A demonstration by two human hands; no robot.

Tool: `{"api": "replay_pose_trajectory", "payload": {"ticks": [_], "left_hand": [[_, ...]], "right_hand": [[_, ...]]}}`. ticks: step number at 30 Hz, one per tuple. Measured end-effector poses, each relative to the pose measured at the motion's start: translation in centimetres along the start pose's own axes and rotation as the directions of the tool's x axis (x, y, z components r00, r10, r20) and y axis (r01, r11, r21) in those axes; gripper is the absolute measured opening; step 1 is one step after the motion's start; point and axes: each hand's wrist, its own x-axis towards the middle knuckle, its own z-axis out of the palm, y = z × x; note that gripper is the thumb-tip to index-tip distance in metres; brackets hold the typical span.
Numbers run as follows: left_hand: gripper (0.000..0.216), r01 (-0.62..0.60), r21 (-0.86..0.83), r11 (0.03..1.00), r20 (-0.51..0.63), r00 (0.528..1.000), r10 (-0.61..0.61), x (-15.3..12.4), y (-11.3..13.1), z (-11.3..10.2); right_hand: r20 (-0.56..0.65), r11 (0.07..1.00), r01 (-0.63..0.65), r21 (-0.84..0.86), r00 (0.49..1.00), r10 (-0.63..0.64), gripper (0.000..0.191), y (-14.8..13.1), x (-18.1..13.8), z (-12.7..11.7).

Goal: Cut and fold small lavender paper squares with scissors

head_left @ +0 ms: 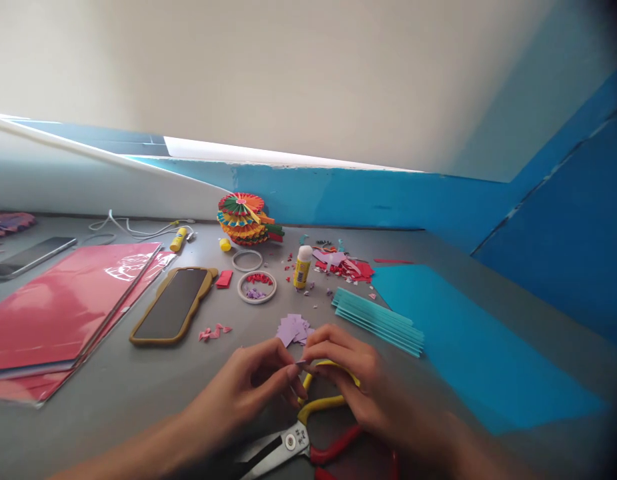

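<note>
My left hand [243, 380] and my right hand [343, 373] meet at the fingertips above the grey table, pinching a small pale paper piece [301, 363] between them. A curved yellow strip [335, 365] lies partly under my right fingers. Below both hands rest steel scissors [283, 450] with yellow and red handles, partly hidden by my wrists. A pile of lilac paper squares [293, 330] sits just beyond my fingers.
Teal paper strips [378, 322] and a blue sheet [478, 347] lie to the right. To the left are a phone in a tan case [173, 305] and a pink paper stack [63, 313]. Beyond stand a glue stick [302, 268], a paper rosette stack [245, 219] and scattered paper scraps.
</note>
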Motion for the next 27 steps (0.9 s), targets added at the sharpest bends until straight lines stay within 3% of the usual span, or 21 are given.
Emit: {"api": "replay_pose_trajectory", "payload": {"ticks": [7, 11, 14, 18, 24, 27], "left_hand": [[0.032, -0.031, 0.288, 0.957, 0.019, 0.999, 0.027, -0.6, 1.1, -0.3], [0.029, -0.024, 0.242, 0.97, 0.043, 0.999, 0.014, -0.6, 1.0, -0.3], [0.027, -0.021, 0.184, 0.983, 0.056, 0.998, 0.011, -0.6, 1.1, -0.3], [0.029, 0.012, 0.179, 0.984, 0.057, 0.998, -0.023, -0.6, 1.4, -0.4], [0.029, -0.025, 0.327, 0.945, 0.083, 0.997, -0.002, -0.7, 2.0, -0.6], [0.027, -0.009, 0.281, 0.96, 0.072, 0.997, -0.012, -0.8, 2.1, -0.5]], "right_hand": [[0.036, 0.992, 0.036, -0.118, 0.999, -0.032, 0.022, 0.0, -0.3, -0.1], [0.048, 0.943, 0.179, -0.281, 0.984, -0.173, 0.035, 0.6, -0.4, -0.1], [0.057, 0.878, 0.299, -0.374, 0.952, -0.3, 0.041, 1.0, -0.4, -0.2], [0.086, 0.755, 0.398, -0.521, 0.905, -0.417, 0.027, 0.9, -0.4, -0.3], [0.15, 0.628, 0.449, -0.635, 0.87, -0.47, 0.02, 0.1, -0.4, -0.6], [0.194, 0.529, 0.496, -0.689, 0.829, -0.524, 0.019, -0.1, -0.6, -0.6]]}}
